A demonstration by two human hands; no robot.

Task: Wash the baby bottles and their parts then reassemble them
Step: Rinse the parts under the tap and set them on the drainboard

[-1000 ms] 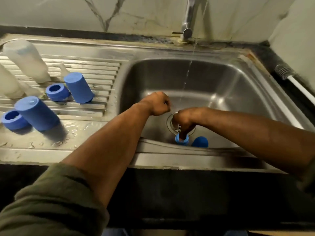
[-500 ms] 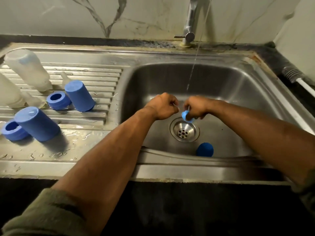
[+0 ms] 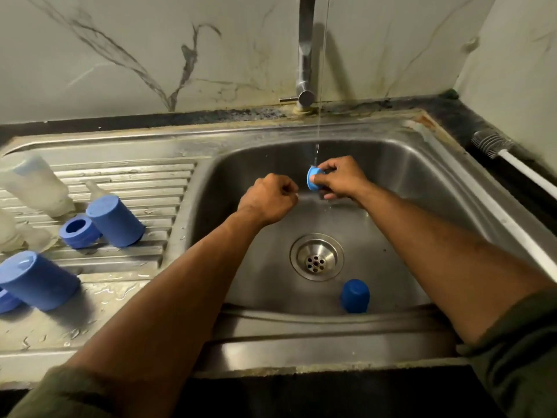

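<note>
My right hand (image 3: 340, 178) grips a small blue screw ring (image 3: 313, 177) in the thin stream of water over the sink basin (image 3: 422, 212). My left hand (image 3: 268, 198) hovers just left of it with its fingers curled into a fist; nothing shows in it. A blue cap (image 3: 355, 295) stands mouth down in the basin near the front wall. On the drainboard (image 3: 150, 176) to the left are two tall blue caps (image 3: 116, 221) (image 3: 37, 280), a blue ring (image 3: 79, 230), two clear bottles (image 3: 33, 185) (image 3: 9, 230) and a clear teat (image 3: 96, 190).
The tap (image 3: 306, 55) rises at the back of the sink with water running. The drain strainer (image 3: 316, 256) sits mid-basin. A bottle brush (image 3: 494, 143) with a white handle lies on the dark counter at the right. Another blue ring (image 3: 7, 300) peeks in at the left edge.
My right hand lifted the blue ring from beside the drain up and back into the water stream. My left hand rose a little with it and stayed curled.
</note>
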